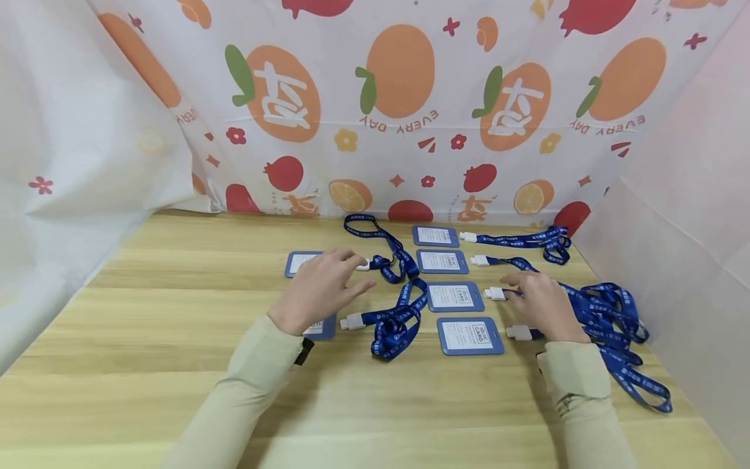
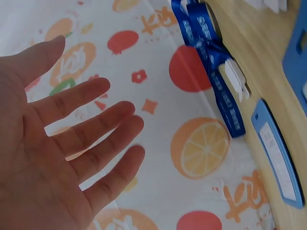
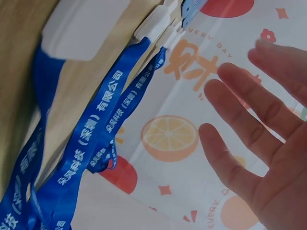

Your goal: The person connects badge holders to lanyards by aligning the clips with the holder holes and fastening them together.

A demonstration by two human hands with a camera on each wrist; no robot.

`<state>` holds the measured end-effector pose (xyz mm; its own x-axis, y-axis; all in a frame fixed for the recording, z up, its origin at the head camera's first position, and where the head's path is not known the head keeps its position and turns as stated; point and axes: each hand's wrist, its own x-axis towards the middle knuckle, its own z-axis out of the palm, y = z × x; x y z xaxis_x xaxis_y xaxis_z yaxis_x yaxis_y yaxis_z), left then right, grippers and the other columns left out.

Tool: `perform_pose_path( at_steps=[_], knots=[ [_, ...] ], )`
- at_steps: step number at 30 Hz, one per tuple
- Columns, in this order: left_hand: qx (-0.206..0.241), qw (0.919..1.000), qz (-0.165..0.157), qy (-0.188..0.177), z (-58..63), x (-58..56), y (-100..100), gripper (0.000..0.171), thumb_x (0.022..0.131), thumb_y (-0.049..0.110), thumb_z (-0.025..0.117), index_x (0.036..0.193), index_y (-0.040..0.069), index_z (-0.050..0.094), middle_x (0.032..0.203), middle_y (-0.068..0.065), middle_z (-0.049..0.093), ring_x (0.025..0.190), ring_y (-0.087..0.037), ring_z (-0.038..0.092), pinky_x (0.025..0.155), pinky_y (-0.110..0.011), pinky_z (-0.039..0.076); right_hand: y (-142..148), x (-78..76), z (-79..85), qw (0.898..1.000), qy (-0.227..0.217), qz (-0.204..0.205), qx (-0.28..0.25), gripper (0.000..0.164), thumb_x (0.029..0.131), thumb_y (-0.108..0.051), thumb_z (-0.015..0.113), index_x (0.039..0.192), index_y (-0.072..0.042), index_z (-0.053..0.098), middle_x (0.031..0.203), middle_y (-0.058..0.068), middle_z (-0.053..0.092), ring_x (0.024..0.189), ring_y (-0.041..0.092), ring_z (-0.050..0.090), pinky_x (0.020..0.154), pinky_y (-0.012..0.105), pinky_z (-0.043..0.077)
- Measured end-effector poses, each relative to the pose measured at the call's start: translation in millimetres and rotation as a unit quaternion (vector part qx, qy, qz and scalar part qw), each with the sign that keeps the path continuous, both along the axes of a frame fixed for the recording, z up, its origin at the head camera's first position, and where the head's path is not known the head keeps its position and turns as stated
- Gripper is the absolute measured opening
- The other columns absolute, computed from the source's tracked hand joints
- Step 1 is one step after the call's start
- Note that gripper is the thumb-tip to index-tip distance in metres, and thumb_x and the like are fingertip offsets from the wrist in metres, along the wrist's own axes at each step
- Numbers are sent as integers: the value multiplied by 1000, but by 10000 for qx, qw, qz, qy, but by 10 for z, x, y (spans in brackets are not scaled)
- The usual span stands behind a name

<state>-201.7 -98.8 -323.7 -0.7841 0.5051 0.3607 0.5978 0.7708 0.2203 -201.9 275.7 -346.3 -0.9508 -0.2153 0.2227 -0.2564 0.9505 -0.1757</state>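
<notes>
My left hand (image 1: 321, 286) hovers over the left pair of blue badge holders, partly covering the upper badge holder (image 1: 297, 260) and the lower one (image 1: 320, 327). Its fingers (image 2: 103, 139) are spread, and the palm holds nothing. On the right, my right hand (image 1: 546, 304) is above the blue lanyards (image 1: 603, 319), near a white lanyard clip (image 1: 495, 294). In the right wrist view its fingers (image 3: 249, 115) are extended and apart, with nothing gripped. Between the hands, a column of badge holders with white cards includes a front one (image 1: 471, 336).
Two bunched lanyards lie mid-table, one looped at the back (image 1: 398, 257), one nearer (image 1: 394, 332). Another white clip (image 1: 518, 333) lies beside the front badge holder. A fruit-print cloth (image 1: 398, 156) hangs behind the wooden table (image 1: 146, 312), and a pale wall (image 1: 685, 260) borders the right.
</notes>
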Motion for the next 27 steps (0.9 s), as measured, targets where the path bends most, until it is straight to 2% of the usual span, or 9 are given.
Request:
perform_pose_path(
  at_steps=[3, 6, 8, 12, 16, 21, 27],
  knots=[
    [-14, 9997, -209, 100, 22, 1, 79, 39, 96, 33, 71, 114, -1, 73, 112, -18, 70, 98, -32, 68, 81, -44, 59, 30, -4, 28, 9999, -125, 17, -5, 26, 89, 0, 74, 115, 5, 74, 115, 26, 70, 93, 38, 67, 85, 58, 53],
    [-33, 9991, -415, 119, -3, 7, 172, 35, 96, 32, 72, 111, 1, 74, 107, -15, 71, 88, -27, 68, 74, -39, 60, 70, 6, 23, 9994, -321, 67, -55, 26, 88, 2, 72, 114, 4, 74, 114, 25, 70, 102, 41, 67, 88, 60, 52],
    [-75, 9987, -492, 94, -21, 20, 252, 33, 96, 33, 72, 110, 3, 75, 103, -13, 71, 84, -23, 67, 71, -35, 59, 93, 16, 5, 9986, -509, 60, -106, 27, 88, 2, 71, 115, 3, 74, 114, 25, 70, 101, 40, 67, 88, 60, 52],
    [-97, 9978, -654, 14, -38, 45, 418, 33, 96, 34, 71, 111, 4, 76, 105, -11, 72, 88, -23, 66, 73, -34, 59, 142, 31, -21, 9970, -765, 39, -109, 28, 88, 3, 70, 115, 4, 74, 112, 24, 71, 95, 37, 67, 85, 58, 54],
    [-111, 9962, -847, -140, -51, 51, 534, 34, 98, 34, 70, 113, 4, 75, 108, -11, 72, 93, -24, 68, 78, -35, 59, 190, 44, -25, 9967, -804, 93, -58, 28, 86, 5, 70, 114, 5, 74, 109, 23, 71, 94, 37, 67, 82, 57, 55],
    [-202, 9954, -924, -179, -59, 52, 646, 32, 98, 34, 70, 113, 7, 76, 104, -9, 72, 88, -21, 67, 77, -34, 58, 208, 41, -20, 9930, -1171, 63, -124, 29, 86, 6, 68, 115, 5, 73, 111, 23, 70, 97, 38, 65, 84, 57, 55],
    [-298, 9937, -1028, -335, -68, 69, 795, 32, 98, 35, 69, 114, 8, 75, 108, -8, 71, 92, -20, 67, 78, -34, 58, 188, 32, -33, 9876, -1564, -51, -128, 27, 89, 3, 70, 116, 4, 73, 110, 22, 70, 96, 37, 63, 83, 55, 55]
  ],
)
